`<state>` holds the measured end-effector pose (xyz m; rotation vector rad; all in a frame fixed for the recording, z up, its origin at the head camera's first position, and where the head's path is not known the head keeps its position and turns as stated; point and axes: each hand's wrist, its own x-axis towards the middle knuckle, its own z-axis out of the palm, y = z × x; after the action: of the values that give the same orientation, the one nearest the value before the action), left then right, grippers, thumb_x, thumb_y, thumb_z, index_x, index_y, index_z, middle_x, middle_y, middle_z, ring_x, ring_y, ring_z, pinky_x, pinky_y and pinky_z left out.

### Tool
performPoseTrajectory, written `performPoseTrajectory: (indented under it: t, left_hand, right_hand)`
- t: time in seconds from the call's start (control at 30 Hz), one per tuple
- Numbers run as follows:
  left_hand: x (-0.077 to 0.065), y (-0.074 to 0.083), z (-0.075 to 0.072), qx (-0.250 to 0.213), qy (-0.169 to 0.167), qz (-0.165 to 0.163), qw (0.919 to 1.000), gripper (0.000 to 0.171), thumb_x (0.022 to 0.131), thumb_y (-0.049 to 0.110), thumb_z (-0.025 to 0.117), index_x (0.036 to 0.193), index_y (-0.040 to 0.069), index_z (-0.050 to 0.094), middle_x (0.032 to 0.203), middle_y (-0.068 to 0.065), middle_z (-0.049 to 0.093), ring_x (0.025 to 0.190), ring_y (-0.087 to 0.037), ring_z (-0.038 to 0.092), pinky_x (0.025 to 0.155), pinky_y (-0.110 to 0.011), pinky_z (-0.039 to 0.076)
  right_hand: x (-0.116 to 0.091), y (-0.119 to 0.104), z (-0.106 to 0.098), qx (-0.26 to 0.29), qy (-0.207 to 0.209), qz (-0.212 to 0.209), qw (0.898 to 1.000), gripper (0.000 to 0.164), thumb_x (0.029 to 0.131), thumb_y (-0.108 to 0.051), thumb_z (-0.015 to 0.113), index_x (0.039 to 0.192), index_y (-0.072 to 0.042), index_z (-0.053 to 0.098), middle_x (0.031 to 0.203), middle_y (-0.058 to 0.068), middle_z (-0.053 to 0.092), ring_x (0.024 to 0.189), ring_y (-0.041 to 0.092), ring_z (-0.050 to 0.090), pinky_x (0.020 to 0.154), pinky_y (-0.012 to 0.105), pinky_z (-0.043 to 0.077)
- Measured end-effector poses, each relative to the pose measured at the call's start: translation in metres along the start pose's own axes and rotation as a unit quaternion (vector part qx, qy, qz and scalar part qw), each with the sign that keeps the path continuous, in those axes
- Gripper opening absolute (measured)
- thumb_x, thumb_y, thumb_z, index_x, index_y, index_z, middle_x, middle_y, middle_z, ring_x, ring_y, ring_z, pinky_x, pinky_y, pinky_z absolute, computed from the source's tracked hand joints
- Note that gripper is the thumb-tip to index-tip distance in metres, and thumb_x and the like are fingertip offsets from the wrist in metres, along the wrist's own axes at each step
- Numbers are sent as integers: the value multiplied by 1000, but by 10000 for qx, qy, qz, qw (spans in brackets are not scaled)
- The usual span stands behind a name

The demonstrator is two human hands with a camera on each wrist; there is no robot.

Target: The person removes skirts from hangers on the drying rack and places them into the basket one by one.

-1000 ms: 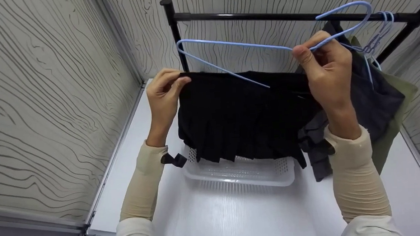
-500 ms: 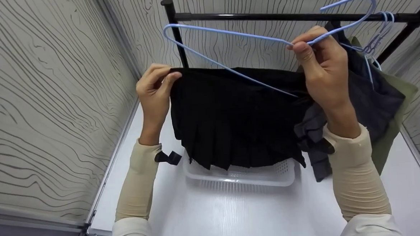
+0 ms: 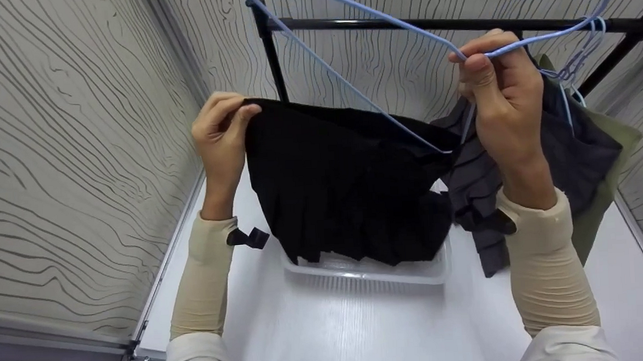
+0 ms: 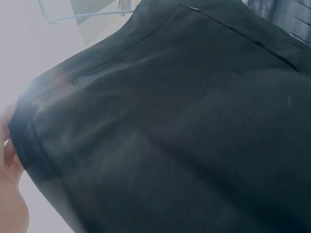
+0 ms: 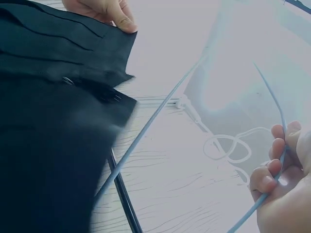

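Observation:
A black pleated skirt (image 3: 344, 190) hangs spread in the middle of the head view. At its upper left corner, my left hand (image 3: 221, 133) pinches the waistband between thumb and fingers. My right hand (image 3: 507, 94) grips a blue hanger (image 3: 376, 14) at the base of its hook. The hanger is tilted, one end high at the left, and its lower bar runs down into the skirt's waist opening. A metal zip pull (image 4: 194, 8) shows on the skirt in the left wrist view. In the right wrist view, the hanger bar (image 5: 146, 127) crosses past the skirt's edge.
A white perforated basket (image 3: 359, 276) stands on the white table under the skirt. Behind it runs a black rack bar (image 3: 341, 24). Other blue hangers (image 3: 584, 51) hang at its right, with dark grey (image 3: 584, 155) and olive (image 3: 591, 238) garments. Patterned walls enclose the table.
My left hand has moved left and slightly up with the waistband corner. My right hand has lifted a little, the hanger's left end has swung upward, and the skirt's right side has dropped from that hand.

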<state>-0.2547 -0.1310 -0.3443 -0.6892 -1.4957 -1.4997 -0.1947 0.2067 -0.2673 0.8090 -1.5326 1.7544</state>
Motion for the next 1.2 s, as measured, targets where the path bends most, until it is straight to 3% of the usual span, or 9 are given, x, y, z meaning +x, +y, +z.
performPoseTrajectory:
  t: [0.6, 1.2]
  left_hand:
    - [-11, -5, 14, -255, -493, 13, 9985, 28, 92, 23, 81, 92, -5, 79, 94, 3, 73, 80, -10, 61, 71, -22, 48]
    - [-29, -7, 44, -635, -913, -138, 9937, 8, 92, 2, 81, 94, -6, 79, 93, -8, 72, 86, -14, 67, 81, -26, 57]
  right_hand:
    - [-7, 8, -11, -471, -218, 107, 9986, 32, 102, -18, 62, 107, 14, 63, 101, 5, 68, 65, 9, 44, 62, 16, 36]
    - [-13, 21, -27, -1256, 26, 373, 9914, 16, 105, -1, 58, 110, 9, 69, 95, -2, 66, 70, 8, 48, 62, 16, 38]
